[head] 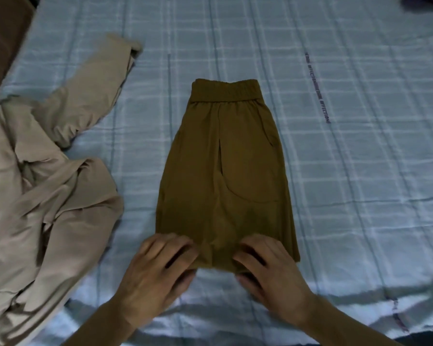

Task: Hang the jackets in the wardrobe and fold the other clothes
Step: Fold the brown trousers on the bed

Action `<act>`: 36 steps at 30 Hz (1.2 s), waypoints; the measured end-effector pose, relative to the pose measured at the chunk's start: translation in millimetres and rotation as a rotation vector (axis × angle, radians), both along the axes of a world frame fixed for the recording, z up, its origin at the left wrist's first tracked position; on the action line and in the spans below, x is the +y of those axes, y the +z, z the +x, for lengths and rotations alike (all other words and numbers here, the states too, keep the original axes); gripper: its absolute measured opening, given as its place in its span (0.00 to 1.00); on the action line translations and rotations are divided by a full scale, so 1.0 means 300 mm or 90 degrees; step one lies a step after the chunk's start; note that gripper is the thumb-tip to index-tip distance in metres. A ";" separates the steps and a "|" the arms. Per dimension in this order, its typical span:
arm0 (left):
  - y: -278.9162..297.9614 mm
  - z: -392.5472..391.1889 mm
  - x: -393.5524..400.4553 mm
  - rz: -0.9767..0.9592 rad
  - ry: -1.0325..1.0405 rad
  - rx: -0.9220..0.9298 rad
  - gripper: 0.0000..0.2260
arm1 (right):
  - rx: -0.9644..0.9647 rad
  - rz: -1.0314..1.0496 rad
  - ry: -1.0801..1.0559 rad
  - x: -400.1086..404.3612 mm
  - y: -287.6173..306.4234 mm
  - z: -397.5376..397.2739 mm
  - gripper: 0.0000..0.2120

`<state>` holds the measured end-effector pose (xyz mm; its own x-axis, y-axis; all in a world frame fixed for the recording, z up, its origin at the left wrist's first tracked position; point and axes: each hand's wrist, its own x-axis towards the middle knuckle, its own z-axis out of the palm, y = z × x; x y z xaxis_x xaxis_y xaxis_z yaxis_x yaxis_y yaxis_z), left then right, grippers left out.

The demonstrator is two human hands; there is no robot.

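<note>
Olive-brown trousers (225, 166) lie folded lengthwise in the middle of the bed, elastic waistband at the far end. My left hand (158, 268) grips the near left corner of the fold, fingers on top and thumb underneath. My right hand (265, 265) grips the near right corner the same way. A crumpled beige jacket (43, 196) is heaped at the left, one sleeve stretching toward the far left.
A pale blue checked sheet (348, 196) covers the bed. A brown surface (3, 28) shows past the far left corner. A bit of dark purple cloth (425, 3) sits at the far right corner. The bed's near edge runs along the bottom right.
</note>
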<state>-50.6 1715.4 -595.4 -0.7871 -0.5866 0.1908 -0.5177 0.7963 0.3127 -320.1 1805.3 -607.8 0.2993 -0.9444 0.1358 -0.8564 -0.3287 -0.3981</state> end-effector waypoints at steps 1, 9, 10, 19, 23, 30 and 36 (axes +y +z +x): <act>0.001 0.008 -0.003 -0.024 -0.005 0.004 0.10 | -0.001 -0.017 -0.004 0.001 -0.004 -0.006 0.11; 0.039 0.018 -0.050 -0.074 -0.052 -0.004 0.08 | 0.033 -0.035 0.023 -0.012 0.006 -0.093 0.06; 0.044 0.024 -0.052 -0.065 -0.053 -0.009 0.08 | 0.035 -0.027 0.021 -0.011 0.010 -0.108 0.07; 0.108 0.059 -0.063 0.027 -0.045 -0.042 0.11 | 0.036 -0.003 -0.024 0.010 0.076 -0.202 0.11; 0.124 0.072 -0.055 0.042 -0.060 -0.066 0.16 | 0.028 0.002 -0.021 0.014 0.082 -0.224 0.12; 0.132 0.076 -0.057 0.047 -0.023 -0.111 0.14 | 0.048 -0.001 -0.019 0.008 0.092 -0.231 0.04; 0.125 0.009 -0.058 0.072 -0.007 -0.187 0.23 | 0.077 0.026 -0.022 0.013 0.089 -0.195 0.17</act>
<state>-47.8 1697.9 -558.0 -0.8057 -0.5818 -0.1113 -0.5900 0.7715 0.2380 -378.7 1809.3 -581.2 0.2782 -0.9585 0.0625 -0.9095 -0.2838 -0.3037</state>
